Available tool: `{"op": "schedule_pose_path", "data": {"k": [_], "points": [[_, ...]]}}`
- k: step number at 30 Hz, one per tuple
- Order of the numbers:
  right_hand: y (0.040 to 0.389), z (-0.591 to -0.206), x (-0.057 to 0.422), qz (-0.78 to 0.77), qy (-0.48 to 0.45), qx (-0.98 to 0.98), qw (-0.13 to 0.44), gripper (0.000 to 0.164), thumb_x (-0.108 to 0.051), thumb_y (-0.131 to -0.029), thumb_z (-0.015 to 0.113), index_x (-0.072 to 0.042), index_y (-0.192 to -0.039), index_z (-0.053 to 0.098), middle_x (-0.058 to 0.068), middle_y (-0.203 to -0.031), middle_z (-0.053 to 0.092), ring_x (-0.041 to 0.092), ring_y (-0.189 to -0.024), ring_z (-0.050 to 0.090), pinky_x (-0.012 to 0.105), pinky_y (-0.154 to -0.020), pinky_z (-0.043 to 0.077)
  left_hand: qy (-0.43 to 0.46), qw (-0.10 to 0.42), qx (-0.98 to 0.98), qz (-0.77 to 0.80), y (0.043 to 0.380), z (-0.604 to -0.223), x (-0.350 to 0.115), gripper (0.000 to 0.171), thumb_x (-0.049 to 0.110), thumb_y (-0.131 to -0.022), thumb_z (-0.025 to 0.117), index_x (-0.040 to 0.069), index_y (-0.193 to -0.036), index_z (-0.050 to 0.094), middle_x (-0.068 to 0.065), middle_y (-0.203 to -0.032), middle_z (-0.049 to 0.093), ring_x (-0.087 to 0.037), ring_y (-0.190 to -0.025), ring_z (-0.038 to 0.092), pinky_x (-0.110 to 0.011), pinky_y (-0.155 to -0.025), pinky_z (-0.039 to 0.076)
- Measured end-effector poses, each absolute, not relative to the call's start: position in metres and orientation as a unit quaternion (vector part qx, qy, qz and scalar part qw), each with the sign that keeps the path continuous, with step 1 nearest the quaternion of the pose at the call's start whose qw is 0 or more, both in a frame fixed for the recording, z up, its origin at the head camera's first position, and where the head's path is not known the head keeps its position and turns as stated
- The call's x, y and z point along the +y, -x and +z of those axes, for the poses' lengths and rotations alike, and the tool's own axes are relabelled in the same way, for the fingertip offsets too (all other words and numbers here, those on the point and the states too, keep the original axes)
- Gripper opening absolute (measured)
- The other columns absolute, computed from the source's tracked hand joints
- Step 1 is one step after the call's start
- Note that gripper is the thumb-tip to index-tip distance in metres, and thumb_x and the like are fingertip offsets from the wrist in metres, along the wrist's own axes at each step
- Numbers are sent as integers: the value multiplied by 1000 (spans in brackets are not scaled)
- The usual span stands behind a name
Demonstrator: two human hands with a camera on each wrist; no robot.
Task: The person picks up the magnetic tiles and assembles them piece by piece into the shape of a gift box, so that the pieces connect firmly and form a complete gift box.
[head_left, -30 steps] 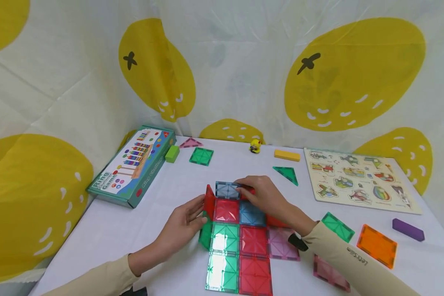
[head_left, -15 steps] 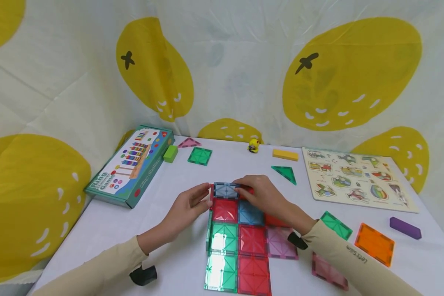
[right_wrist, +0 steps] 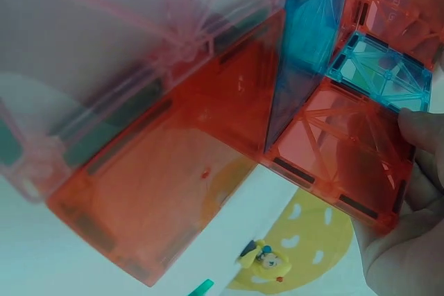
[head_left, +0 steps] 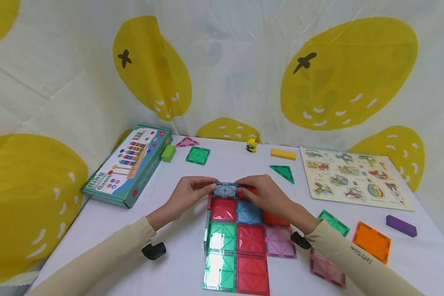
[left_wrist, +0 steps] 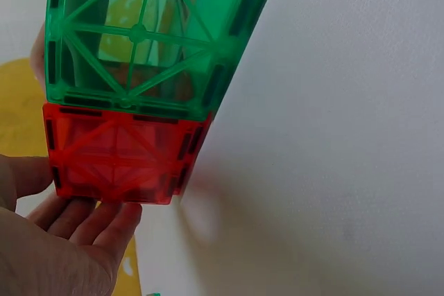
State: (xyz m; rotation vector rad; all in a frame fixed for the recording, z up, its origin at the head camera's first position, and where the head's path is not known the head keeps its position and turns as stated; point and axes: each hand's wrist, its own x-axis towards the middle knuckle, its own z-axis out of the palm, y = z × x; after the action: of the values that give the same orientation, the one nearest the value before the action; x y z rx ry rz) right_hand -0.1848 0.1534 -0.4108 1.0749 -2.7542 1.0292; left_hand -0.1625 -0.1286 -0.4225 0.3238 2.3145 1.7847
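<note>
Translucent magnetic tiles form a flat patchwork with upright pieces at the far and left edges. My left hand (head_left: 190, 197) pinches the left top corner of an upright light-blue magnetic tile (head_left: 225, 190). In the left wrist view, its thumb and fingertips lie at the edge of a red side tile (left_wrist: 114, 157), joined to a green tile (left_wrist: 135, 32). My right hand (head_left: 266, 195) grips the far wall near the light-blue tile's right edge. The right wrist view shows its thumb at the seam of that tile and a red tile (right_wrist: 333, 150), fingers behind.
A ring game box (head_left: 127, 164) lies left, beside a green block (head_left: 168, 153). A picture puzzle board (head_left: 355, 179) occupies the back right. Loose orange (head_left: 371, 241) and pink tiles (head_left: 327, 269) lie near my right sleeve. A small yellow figurine (head_left: 251, 144) stands at the back.
The red and green left side tiles have swung from leaning outward to nearly upright. My left hand has shifted right and forward to the light-blue tile's corner; my right hand stays put.
</note>
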Motion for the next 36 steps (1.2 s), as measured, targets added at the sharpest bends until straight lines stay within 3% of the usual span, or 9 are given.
{"op": "schedule_pose_path", "data": {"k": [5,13,19,23,36], "points": [[185,-412,153,340,-341,-877,6,28,-9,-98,78,-7,-126,77,0,-116,77,17,-105,71,37,-89,61,-103,100,791,594,163,-422,-127,35,28,-101,76,13,-133,76,-1,-122,76,-20,-112,72,-35,-96,58],[181,-412,161,342,-320,-884,11,28,-16,-100,77,-10,-127,77,-3,-118,76,14,-105,69,36,-89,61,-90,92,790,600,164,-423,-126,29,28,-103,74,15,-128,79,0,-120,77,-22,-118,67,-46,-97,58],[163,-410,190,328,-243,-913,30,38,-21,-103,73,-8,-138,70,6,-131,72,26,-115,66,49,-90,61,-75,101,781,612,165,-423,-127,30,30,-102,74,15,-128,79,-1,-119,77,-22,-116,69,-47,-99,57],[144,-410,216,295,-190,-936,38,39,-19,-102,72,-3,-138,70,14,-131,72,37,-122,65,57,-94,57,-70,109,775,619,165,-423,-129,30,30,-102,74,14,-127,79,-1,-120,77,-22,-117,69,-47,-99,57],[93,-420,253,268,-118,-956,-16,30,-18,-102,72,-4,-128,76,13,-122,75,41,-119,67,58,-93,57,-59,119,763,633,165,-422,-128,29,25,-103,74,12,-128,78,-3,-122,76,-23,-119,68,-47,-100,56]]}}
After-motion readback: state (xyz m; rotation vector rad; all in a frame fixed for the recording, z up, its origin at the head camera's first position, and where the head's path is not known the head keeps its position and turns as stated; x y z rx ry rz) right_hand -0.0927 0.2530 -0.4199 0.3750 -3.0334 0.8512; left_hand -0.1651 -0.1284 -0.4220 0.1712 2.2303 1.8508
